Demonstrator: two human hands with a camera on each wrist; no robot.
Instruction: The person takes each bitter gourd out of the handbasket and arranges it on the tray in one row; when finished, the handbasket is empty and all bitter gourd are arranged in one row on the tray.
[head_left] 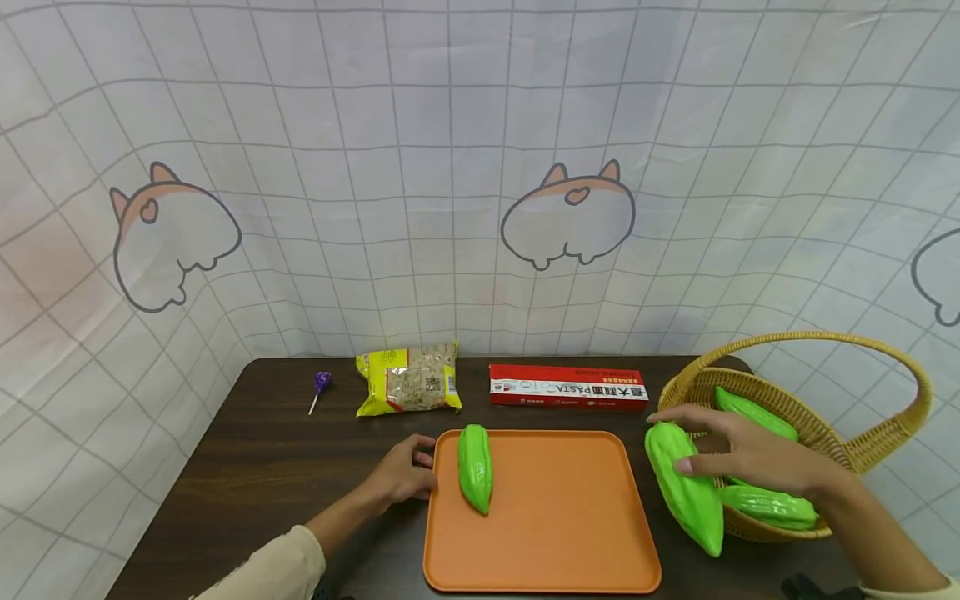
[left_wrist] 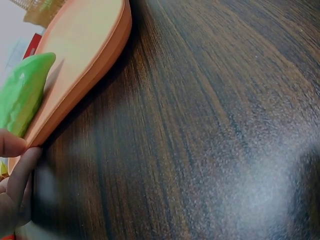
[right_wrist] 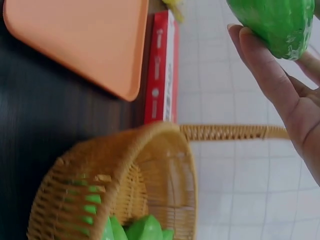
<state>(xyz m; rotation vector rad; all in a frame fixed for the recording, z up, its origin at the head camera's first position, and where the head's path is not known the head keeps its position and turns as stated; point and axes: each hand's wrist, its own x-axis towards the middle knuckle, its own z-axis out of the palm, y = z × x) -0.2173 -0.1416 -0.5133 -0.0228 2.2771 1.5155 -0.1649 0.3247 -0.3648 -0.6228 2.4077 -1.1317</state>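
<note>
My right hand (head_left: 750, 450) grips a bright green bitter melon (head_left: 686, 492) between thumb and fingers. It holds the melon in the air between the tray and the wicker basket (head_left: 757, 529); in the right wrist view, that melon (right_wrist: 280, 25) is cut off by the top edge. More green bitter melons (head_left: 768, 507) lie inside the basket, partly behind my right forearm. One bitter melon (head_left: 475, 468) lies lengthwise on the left part of the orange tray (head_left: 562, 517). At the tray's left edge my left hand (head_left: 405, 473) pinches the rim, thumb and finger meeting there in the left wrist view.
Behind the tray lie a yellow-and-clear food packet (head_left: 410, 380) and a red pasta box (head_left: 568, 387). A purple lollipop (head_left: 322, 383) is at the back left of the dark wooden table (head_left: 247, 467). The basket's tall handle (head_left: 802, 336) arches up at the right. A gridded curtain (head_left: 420, 208) hangs behind.
</note>
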